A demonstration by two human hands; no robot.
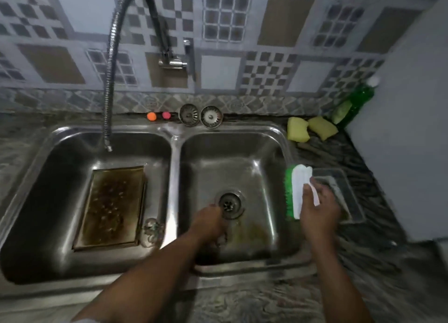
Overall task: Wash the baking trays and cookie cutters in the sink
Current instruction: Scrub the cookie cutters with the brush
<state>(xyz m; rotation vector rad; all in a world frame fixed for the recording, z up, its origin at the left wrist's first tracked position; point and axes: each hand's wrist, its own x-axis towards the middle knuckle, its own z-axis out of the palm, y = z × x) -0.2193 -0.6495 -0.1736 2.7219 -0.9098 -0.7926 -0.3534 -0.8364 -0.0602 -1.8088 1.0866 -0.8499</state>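
Note:
A dirty, browned baking tray lies flat in the left basin of the steel double sink. A metal cookie cutter rests by the tray's near right corner. My left hand reaches down into the right basin beside the drain; its fingers are blurred and I cannot tell what they hold. My right hand grips a white scrub brush with green bristles at the sink's right rim, over a clear plastic container.
A flexible tap hose hangs over the left basin. Two sink strainers and two small coloured balls sit on the back ledge. Two yellow sponges and a green soap bottle stand at the back right on the counter.

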